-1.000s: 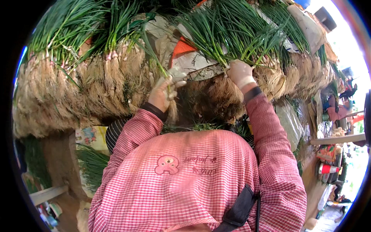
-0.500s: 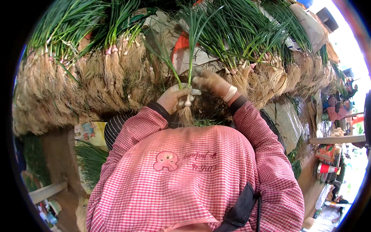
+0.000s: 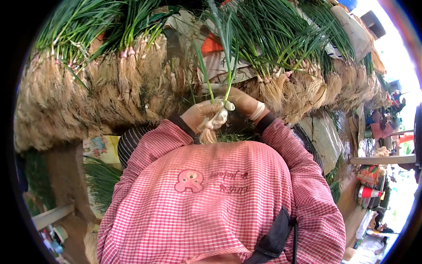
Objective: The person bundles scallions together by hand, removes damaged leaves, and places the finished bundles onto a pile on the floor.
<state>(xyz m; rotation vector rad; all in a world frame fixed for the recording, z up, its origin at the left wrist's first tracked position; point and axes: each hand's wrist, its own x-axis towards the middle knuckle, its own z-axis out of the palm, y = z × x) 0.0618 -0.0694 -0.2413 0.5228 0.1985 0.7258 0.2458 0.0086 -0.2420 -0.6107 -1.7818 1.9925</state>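
Note:
In front of my chest, my left hand (image 3: 200,115) is closed round a couple of green garlic plants (image 3: 229,77). Their pale bulbs show at the fingers, pale roots (image 3: 208,136) hang below, and the green leaves rise upward. My right hand (image 3: 242,102), with a white band at its wrist, is right beside and partly behind these stalks. Its fingers are smeared by motion and partly hidden, so what they grip cannot be made out. Both hands look covered by pale, soiled gloves.
Thick rows of garlic plants with matted roots (image 3: 57,97) lie across the far side, left and right (image 3: 303,88) of my hands. A clear plastic sheet (image 3: 323,141) is by my right arm. More green leaves (image 3: 102,180) lie at the left. A traffic cone (image 3: 369,192) lies farther right.
The garlic in my left hand has shifted slightly right, and a bulb has come up among the fingers. My right hand has moved down and left, closer to the stalks.

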